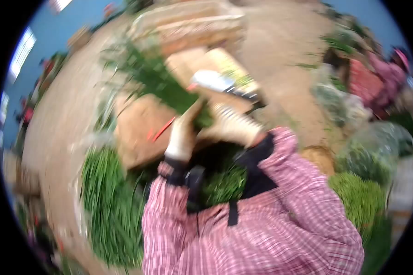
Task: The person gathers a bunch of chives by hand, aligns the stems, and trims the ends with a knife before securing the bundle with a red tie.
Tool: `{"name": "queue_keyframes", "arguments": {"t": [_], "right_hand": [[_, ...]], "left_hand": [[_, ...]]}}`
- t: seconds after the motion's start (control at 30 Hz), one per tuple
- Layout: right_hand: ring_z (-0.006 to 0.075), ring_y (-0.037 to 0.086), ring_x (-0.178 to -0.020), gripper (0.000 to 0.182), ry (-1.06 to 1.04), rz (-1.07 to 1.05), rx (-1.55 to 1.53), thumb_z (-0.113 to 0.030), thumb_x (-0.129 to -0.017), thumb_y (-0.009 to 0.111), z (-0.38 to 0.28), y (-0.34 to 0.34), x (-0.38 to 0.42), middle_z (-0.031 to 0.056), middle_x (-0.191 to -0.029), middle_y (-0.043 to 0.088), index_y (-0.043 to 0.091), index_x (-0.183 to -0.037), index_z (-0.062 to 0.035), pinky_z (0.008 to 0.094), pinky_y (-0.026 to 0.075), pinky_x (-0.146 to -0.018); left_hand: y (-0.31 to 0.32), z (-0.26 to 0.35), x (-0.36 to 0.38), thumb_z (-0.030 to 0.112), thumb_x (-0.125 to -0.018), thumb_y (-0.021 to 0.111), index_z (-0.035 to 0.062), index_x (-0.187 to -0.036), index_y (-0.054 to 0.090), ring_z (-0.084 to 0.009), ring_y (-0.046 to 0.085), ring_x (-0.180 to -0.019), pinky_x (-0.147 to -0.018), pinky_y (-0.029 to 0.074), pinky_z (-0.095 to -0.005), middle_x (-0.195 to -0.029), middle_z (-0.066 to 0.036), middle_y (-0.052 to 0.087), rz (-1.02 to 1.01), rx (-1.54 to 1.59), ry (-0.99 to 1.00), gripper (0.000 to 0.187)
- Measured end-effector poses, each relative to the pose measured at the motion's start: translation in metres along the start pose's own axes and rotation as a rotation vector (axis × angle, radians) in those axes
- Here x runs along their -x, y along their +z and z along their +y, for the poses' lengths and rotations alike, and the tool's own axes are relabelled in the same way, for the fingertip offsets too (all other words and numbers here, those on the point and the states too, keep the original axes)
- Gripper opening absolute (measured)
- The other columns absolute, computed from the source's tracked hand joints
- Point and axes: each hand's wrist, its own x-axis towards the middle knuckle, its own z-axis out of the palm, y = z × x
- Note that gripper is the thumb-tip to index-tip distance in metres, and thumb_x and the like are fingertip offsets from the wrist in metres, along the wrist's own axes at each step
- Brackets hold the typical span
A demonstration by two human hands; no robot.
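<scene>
A bunch of leafy greens (163, 85) is held up in front of me, its leafy ends pointing away to the upper left. My left hand (184, 130), in a pale glove, is closed around the lower stalks. From the other side my right hand (231, 124), also gloved, wraps the stalk ends; motion blur smears its fingers. Below and beyond the hands is a brown cardboard surface (140, 130), with a thin red strip (164, 129) on it. A white and dark object (215, 82), too blurred to name, lies just past my right hand.
A large pile of long green stalks (108, 197) lies at my left, and loose greens (225, 185) are by my lap. More greens (360, 197) and a clear plastic bag (376, 144) are at right. A pale crate (192, 27) stands ahead. Another person (385, 80) is at far right.
</scene>
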Motion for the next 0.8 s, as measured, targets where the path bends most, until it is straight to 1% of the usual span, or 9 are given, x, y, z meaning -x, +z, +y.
{"name": "queue_keyframes", "arguments": {"t": [0.07, 0.1, 0.13, 0.17, 0.23, 0.37, 0.53, 0.63, 0.8], "right_hand": [[0.0229, 0.064, -0.061, 0.037, -0.248, 0.241, 0.236, -0.016, -0.068, 0.074, -0.02, 0.006, 0.009, 0.0132, -0.063, 0.062, 0.064, -0.099, 0.0007, 0.0369, 0.05, -0.055], [0.0227, 0.062, -0.058, 0.029, -0.279, 0.363, 0.364, -0.011, -0.068, 0.07, -0.018, -0.001, 0.017, 0.0125, -0.061, 0.061, 0.065, -0.095, -0.0006, 0.0377, 0.049, -0.054], [0.0259, 0.06, -0.054, 0.026, -0.025, 0.148, 0.169, -0.012, -0.068, 0.069, -0.045, -0.01, 0.035, 0.0148, -0.059, 0.06, 0.062, -0.09, -0.0008, 0.0401, 0.047, -0.052], [0.0269, 0.061, -0.054, 0.021, -0.213, 0.268, 0.101, -0.012, -0.069, 0.067, -0.013, -0.005, 0.029, 0.0141, -0.056, 0.059, 0.06, -0.084, 0.0, 0.0405, 0.047, -0.049], [0.0248, 0.064, -0.055, 0.018, 0.102, 0.335, 0.3, -0.01, -0.069, 0.066, -0.037, -0.008, 0.048, 0.0123, -0.055, 0.059, 0.061, -0.081, 0.0017, 0.0363, 0.047, -0.047], [0.0246, 0.066, -0.056, 0.024, 0.253, 0.293, 0.348, -0.011, -0.069, 0.067, -0.015, -0.019, 0.038, 0.012, -0.056, 0.06, 0.061, -0.088, 0.0021, 0.035, 0.049, -0.048], [0.0191, 0.062, -0.053, 0.042, -0.002, 0.509, -0.018, -0.014, -0.07, 0.069, 0.008, -0.015, 0.054, 0.0118, -0.062, 0.061, 0.056, -0.108, -0.002, 0.0355, 0.05, -0.05], [0.0122, 0.057, -0.051, 0.04, -0.186, 0.573, 0.002, -0.013, -0.072, 0.07, 0.025, -0.017, 0.06, 0.0103, -0.073, 0.063, 0.056, -0.109, -0.0059, 0.0301, 0.046, -0.047], [0.0118, 0.053, -0.049, 0.023, 0.196, 0.379, -0.625, -0.014, -0.083, 0.069, -0.031, -0.025, 0.093, 0.0008, -0.066, 0.057, 0.058, -0.103, -0.0079, 0.027, 0.043, -0.044]], "left_hand": [[-0.004, 0.049, -0.012, 0.004, -0.074, 0.078, -0.0022, -0.14, 0.047, -0.024, 0.058, -0.115, -0.099, 0.047, -0.035, -0.133, -0.015, 0.058, -0.071, 0.506, -0.552, 0.073], [0.003, 0.029, -0.011, 0.002, -0.078, 0.074, -0.0022, -0.141, 0.046, -0.0248, 0.057, -0.118, -0.101, 0.046, -0.0367, -0.133, -0.017, 0.057, -0.162, 0.197, -0.186, 0.069], [0.011, 0.032, -0.019, 0.025, -0.088, 0.071, -0.0036, -0.139, 0.047, -0.0249, 0.054, -0.123, -0.105, 0.042, -0.0391, -0.132, -0.015, 0.057, -0.105, 0.669, -0.504, 0.063], [0.017, 0.029, -0.027, 0.03, -0.091, 0.065, -0.0023, -0.137, 0.049, -0.0242, 0.056, -0.119, -0.101, 0.045, -0.0394, -0.129, -0.014, 0.058, -0.12, 0.646, -0.483, 0.058], [0.039, 0.025, -0.043, 0.025, -0.09, 0.067, -0.0022, -0.133, 0.053, -0.0221, 0.06, -0.111, -0.097, 0.047, -0.0372, -0.119, -0.012, 0.063, -0.028, 1.074, -0.45, 0.052], [0.049, 0.024, -0.066, 0.018, -0.084, 0.073, 0.0038, -0.121, 0.057, -0.0224, 0.065, -0.094, -0.085, 0.052, -0.0361, -0.108, -0.008, 0.064, -0.019, 1.152, -0.62, 0.042], [0.071, 0.065, -0.076, 0.015, -0.087, 0.069, 0.0027, -0.102, 0.06, -0.0177, 0.063, -0.073, -0.072, 0.054, -0.0327, -0.08, -0.006, 0.064, -0.044, 0.991, -0.642, 0.022], [0.078, 0.077, -0.081, 0.01, -0.085, 0.067, 0.0024, -0.101, 0.058, -0.0154, 0.061, -0.068, -0.061, 0.052, -0.0311, -0.078, -0.006, 0.062, -0.037, 0.93, -0.684, 0.02], [0.072, 0.048, -0.082, 0.043, -0.086, 0.073, -0.0028, -0.123, 0.053, -0.0219, 0.065, -0.092, -0.079, 0.054, -0.0331, -0.105, -0.014, 0.066, -0.333, 1.036, -0.657, 0.062]]}}
